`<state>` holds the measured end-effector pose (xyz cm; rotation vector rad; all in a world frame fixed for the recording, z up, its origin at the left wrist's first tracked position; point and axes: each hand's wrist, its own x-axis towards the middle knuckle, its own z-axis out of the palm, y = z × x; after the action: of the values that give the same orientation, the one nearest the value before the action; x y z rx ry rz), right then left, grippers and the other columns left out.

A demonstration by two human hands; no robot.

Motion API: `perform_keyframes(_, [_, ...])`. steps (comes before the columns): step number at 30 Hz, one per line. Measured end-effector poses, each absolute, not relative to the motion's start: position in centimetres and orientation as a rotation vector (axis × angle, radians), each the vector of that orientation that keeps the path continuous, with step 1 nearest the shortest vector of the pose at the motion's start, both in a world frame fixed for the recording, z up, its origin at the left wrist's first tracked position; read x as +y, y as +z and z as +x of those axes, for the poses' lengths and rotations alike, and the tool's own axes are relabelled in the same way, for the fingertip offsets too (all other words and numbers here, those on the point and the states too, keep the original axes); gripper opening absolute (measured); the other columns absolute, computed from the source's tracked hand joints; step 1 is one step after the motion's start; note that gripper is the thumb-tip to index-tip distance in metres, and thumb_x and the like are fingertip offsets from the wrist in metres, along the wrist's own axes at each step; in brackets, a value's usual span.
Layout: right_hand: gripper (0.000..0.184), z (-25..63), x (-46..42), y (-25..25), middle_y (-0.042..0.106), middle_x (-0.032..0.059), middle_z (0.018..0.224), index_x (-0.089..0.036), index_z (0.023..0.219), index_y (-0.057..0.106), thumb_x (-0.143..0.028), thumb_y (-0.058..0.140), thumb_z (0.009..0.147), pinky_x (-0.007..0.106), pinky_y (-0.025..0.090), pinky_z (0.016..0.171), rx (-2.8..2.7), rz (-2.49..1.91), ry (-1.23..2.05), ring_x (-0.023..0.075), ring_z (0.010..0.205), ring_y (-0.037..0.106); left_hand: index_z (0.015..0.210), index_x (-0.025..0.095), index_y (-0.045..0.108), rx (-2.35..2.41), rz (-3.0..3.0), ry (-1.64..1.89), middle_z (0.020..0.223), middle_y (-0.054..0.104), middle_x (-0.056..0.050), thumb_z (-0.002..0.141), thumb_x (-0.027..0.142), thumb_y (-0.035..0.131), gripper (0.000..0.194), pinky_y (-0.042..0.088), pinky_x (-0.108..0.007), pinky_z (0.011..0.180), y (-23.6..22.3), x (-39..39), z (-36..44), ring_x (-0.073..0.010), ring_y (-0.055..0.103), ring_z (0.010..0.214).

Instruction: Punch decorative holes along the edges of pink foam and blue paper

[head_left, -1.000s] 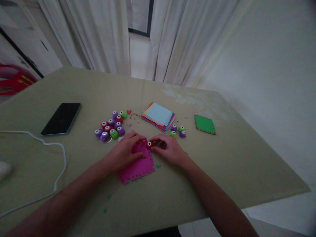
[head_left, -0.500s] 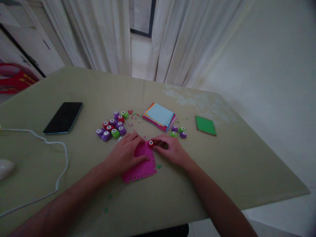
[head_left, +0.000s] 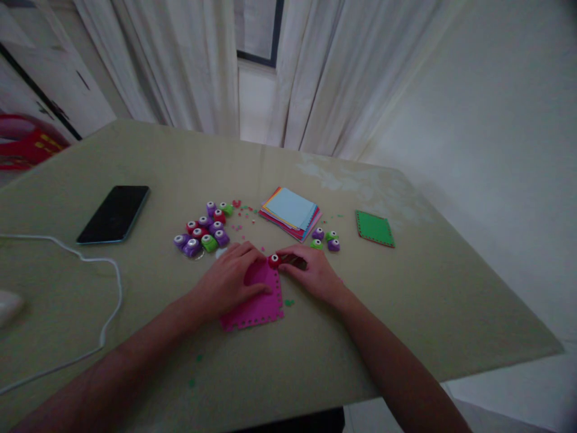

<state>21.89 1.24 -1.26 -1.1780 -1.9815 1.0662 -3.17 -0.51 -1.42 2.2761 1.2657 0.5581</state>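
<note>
A pink sheet of paper (head_left: 256, 304) lies on the table in front of me, with small punched holes along its right and near edges. My left hand (head_left: 237, 273) rests on its far left part and holds it, thumb stretched over the top and fingers bent at the far edge. At the paper's far right corner is a red craft punch (head_left: 273, 261) with a white and dark round top. My right hand (head_left: 309, 270) grips this punch from the right between thumb and fingers. Part of the paper is hidden under my left hand.
Several coloured punches (head_left: 202, 231) cluster at the left, more (head_left: 325, 239) at the right. Behind lies a stack of coloured paper (head_left: 291, 207); further right, a green paper square (head_left: 375, 228). A phone (head_left: 115, 213), white cable (head_left: 118, 288) and tiny paper scraps (head_left: 288, 302) are also there.
Both hands, the punch and the paper keep nearly the same positions. The whole view has shifted slightly. A notch shows more plainly at the paper's near right corner.
</note>
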Motion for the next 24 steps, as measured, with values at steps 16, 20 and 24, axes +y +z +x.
perform_keyframes(16, [0.025,21.93,1.4,-1.52,0.082,0.0078,0.109,-0.021,0.116,0.081,-0.033,0.082,0.094,0.033,0.058,0.079,-1.936,-1.221,1.072,0.0211,0.088,0.076,0.12,0.024,0.07,1.28,2.285,0.532,0.128,0.069,-0.009,0.087,0.049,0.085,0.044,0.05,-0.05,0.106,-1.85,-0.49,-3.34,-0.0356,0.062,0.124])
perform_keyframes(20, [0.026,21.99,1.46,-1.42,0.082,0.0078,0.108,-0.021,0.117,0.081,-0.035,0.081,0.095,0.033,0.058,0.078,-1.956,-1.215,1.076,0.0216,0.088,0.076,0.12,0.024,0.07,1.292,2.282,0.533,0.128,0.069,-0.01,0.087,0.049,0.084,0.043,0.05,-0.05,0.106,-1.81,-0.49,-3.26,-0.0358,0.062,0.123])
perform_keyframes(24, [0.025,22.07,1.44,-1.11,0.082,0.0081,0.107,-0.021,0.117,0.082,-0.035,0.081,0.096,0.032,0.057,0.078,-1.997,-1.201,1.092,0.0214,0.088,0.075,0.12,0.023,0.07,1.294,2.278,0.514,0.128,0.07,-0.011,0.088,0.045,0.083,0.041,0.05,-0.05,0.105,-1.62,-0.44,-3.17,-0.0365,0.062,0.124])
